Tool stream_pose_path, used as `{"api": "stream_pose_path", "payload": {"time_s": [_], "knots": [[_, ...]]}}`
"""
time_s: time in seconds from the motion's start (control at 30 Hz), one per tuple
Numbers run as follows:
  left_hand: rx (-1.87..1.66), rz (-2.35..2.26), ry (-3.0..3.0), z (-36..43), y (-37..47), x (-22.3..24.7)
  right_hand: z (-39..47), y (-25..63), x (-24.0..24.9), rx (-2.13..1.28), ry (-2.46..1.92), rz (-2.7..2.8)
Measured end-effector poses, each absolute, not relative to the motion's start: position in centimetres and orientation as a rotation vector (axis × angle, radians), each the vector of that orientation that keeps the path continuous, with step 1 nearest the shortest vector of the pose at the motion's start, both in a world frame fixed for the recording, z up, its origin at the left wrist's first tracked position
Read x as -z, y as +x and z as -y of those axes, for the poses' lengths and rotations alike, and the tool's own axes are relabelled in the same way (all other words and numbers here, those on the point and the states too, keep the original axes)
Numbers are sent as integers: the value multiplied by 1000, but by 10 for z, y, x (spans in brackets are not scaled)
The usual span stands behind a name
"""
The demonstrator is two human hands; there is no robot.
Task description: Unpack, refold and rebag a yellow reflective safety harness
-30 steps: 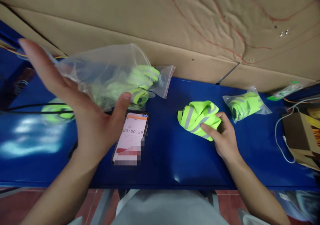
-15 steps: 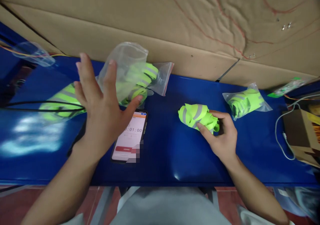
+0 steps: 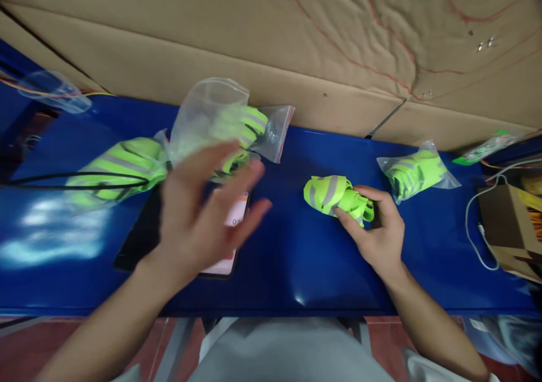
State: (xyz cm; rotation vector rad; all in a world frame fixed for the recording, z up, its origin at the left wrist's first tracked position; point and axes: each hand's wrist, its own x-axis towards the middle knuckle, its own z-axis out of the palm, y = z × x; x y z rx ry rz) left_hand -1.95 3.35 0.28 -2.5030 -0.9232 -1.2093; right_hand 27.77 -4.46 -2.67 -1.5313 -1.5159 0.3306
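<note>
My right hand (image 3: 379,226) grips a rolled bundle of neon yellow-green reflective strap (image 3: 332,194) with grey stripes, thumb in front and fingers behind. Blurred by motion, my left hand (image 3: 207,207) hovers over a phone (image 3: 224,263) with its fingers apart and nothing in them. It hides much of the lit screen. Behind that hand a clear plastic bag (image 3: 203,113) lies over more neon strap (image 3: 254,123), partly covered. A zip bag (image 3: 277,130) with a red edge pokes out to their right.
Bagged neon bundles lie at left (image 3: 122,161) and right (image 3: 417,173) on the blue table (image 3: 279,246). A black flat object (image 3: 138,235) sits beside the phone. Black cable loops cross the left bundle. A white cable (image 3: 470,224) and cardboard box (image 3: 503,218) are at right. Brown board stands behind.
My left hand has swung right and toward me, from beside the plastic bag to over the phone. The strap bundle in my right hand has turned slightly.
</note>
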Motion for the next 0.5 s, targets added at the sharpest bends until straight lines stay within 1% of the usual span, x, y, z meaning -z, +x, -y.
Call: {"api": "stream_pose_path", "payload": {"time_s": [0.07, 0.2, 0.27, 0.3, 0.33, 0.37, 0.43, 0.5], "knots": [[1231, 890, -2824, -22, -4, -7, 48, 276, 21, -345, -1477, 1604], [1140, 1116, -3486, -15, 18, -17, 56, 278, 4, -549, -1246, 1814], [1265, 1293, -3739, -18, 21, -19, 58, 282, -3, -656, -1131, 1913], [1440, 1458, -3783, -19, 22, -18, 58, 285, -6, -692, -1087, 1955], [1706, 1687, -3721, -21, 22, -17, 58, 287, -7, -705, -1052, 1998], [2041, 1946, -3538, -22, 22, -15, 57, 289, -7, -687, -1029, 2040], [2663, 2370, -2967, -24, 23, -11, 54, 294, -4, -579, -1025, 2117], [3072, 2512, -2503, -24, 24, -8, 50, 297, 0, -454, -1062, 2176]]}}
